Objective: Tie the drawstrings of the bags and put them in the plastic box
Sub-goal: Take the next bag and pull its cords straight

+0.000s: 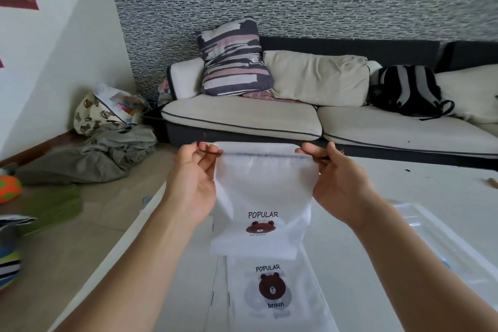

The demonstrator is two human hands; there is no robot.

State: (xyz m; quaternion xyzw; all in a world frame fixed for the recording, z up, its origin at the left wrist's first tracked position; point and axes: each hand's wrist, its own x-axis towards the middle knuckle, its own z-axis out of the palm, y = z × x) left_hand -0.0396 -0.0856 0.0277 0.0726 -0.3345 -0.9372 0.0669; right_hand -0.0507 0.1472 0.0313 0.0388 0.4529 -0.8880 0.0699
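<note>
Both hands hold up a frosted white drawstring bag printed with "POPULAR" and a brown bear face, above the white surface. The left hand pinches the dark drawstring loop at the bag's upper left corner between thumb and fingers, and the right hand pinches the cord at the upper right corner, so the bag's top edge is stretched flat between them. The bag hangs upright, its lower edge close to the surface. Directly below it lies a stack of more white bags with the same bear print, flat on the surface. To the right sits a clear plastic box, low and rectangular, near the surface's right side. Beyond the surface stands a cream-cushioned sofa with a dark frame, bearing a striped pillow and a black backpack
</note>
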